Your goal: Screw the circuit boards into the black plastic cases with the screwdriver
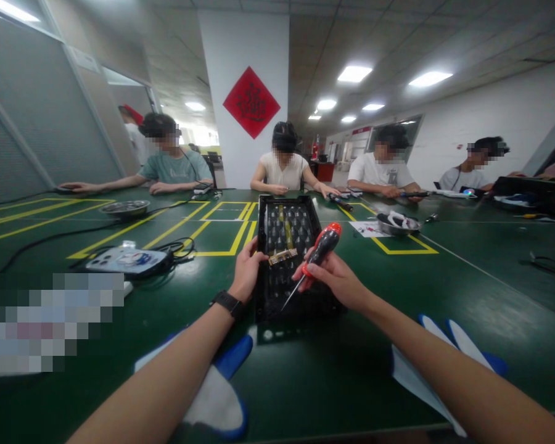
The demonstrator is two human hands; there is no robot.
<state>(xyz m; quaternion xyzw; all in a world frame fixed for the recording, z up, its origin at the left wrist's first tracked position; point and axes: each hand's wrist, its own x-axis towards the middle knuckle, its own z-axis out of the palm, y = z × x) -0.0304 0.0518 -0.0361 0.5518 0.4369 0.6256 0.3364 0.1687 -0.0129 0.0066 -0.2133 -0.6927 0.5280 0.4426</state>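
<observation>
Both hands are working dead centre, just ahead of the person. The right hand (335,282) is closing round the red-and-black handle of a screwdriver (322,245), fingers wrapping it tight. The left hand (248,269) is curling over the left wall of the black tray (315,213), wrist w/ a dark watch (227,302) sitting just behind it. The tray is lying flat on the desk (351,382), long axis running straight away from the person, near end between the two forearms. Key relation: the screwdriver is slanting, handle up and to the right, thin shaft pointing down-left into the tray's near half. The tip is hanging close to the floor of the tray, but can't tell if it's touching. A small brass bracket (282,256) is sitting across the tray's middle, just beyond the tip and right beside the left hand's fingers, so the left hand is nearer to it. On the green desk, two white-and-blue gloves (219,394) are lying under the forearms, one each side. A phone (127,260) is resting off to the left, and yellow tape lines (234,245) are marking out boxes. Across the desk, several other people are sitting at their own work under ceiling lights, w/ a red diamond sign (251,102) on the pillar.
</observation>
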